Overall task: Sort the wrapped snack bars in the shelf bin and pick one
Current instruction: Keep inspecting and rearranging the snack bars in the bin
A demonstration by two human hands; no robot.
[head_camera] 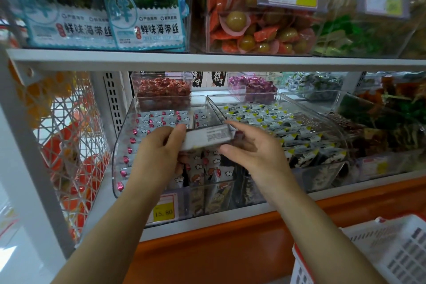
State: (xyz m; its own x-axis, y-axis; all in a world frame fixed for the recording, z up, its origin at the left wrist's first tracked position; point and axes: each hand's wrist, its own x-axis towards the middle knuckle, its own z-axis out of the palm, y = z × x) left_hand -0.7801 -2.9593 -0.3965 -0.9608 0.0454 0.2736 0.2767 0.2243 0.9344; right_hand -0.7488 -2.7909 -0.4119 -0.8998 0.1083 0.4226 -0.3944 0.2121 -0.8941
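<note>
A clear plastic shelf bin [129, 127] holds rows of white wrapped snack bars [159, 117] with red and cloud marks. Several more bars [202, 173] stand upright at its front. Above the bin both hands hold a small stack of bars [208, 137], seen from its white printed back. My left hand [161, 147] grips the stack's left end with curled fingers. My right hand [249, 145] pinches the right end between thumb and fingers.
A second clear bin [327, 122] to the right holds yellow and black wrapped bars. A yellow price tag [163, 212] reads 15.80 on the shelf front. A white basket [380, 253] sits at the lower right. A white shelf board [207, 61] runs overhead.
</note>
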